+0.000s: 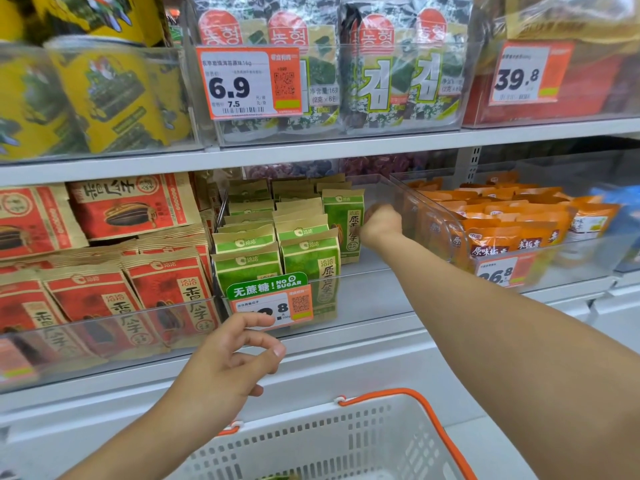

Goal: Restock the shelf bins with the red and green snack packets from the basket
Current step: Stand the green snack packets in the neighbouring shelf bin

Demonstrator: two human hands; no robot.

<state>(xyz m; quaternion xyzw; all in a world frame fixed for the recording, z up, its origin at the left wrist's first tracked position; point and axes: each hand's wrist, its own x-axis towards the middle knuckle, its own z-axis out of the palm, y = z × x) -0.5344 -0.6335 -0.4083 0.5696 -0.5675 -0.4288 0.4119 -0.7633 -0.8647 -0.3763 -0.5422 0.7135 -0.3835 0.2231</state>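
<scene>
The right hand point(381, 221) is reaching deep into the clear bin point(367, 296), fingers curled on 1 upright green packet point(343, 225) beside 2 standing rows. The left hand point(232, 358) is hovering near the basket point(346, 441), loosely curled, holding nothing. The packets look light, crinkly, soft — best pinched by the top edge.

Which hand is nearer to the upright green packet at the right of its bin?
Right. The right hand touches the green packet inside the bin; the left hand hovers outside, below the price tag.
</scene>
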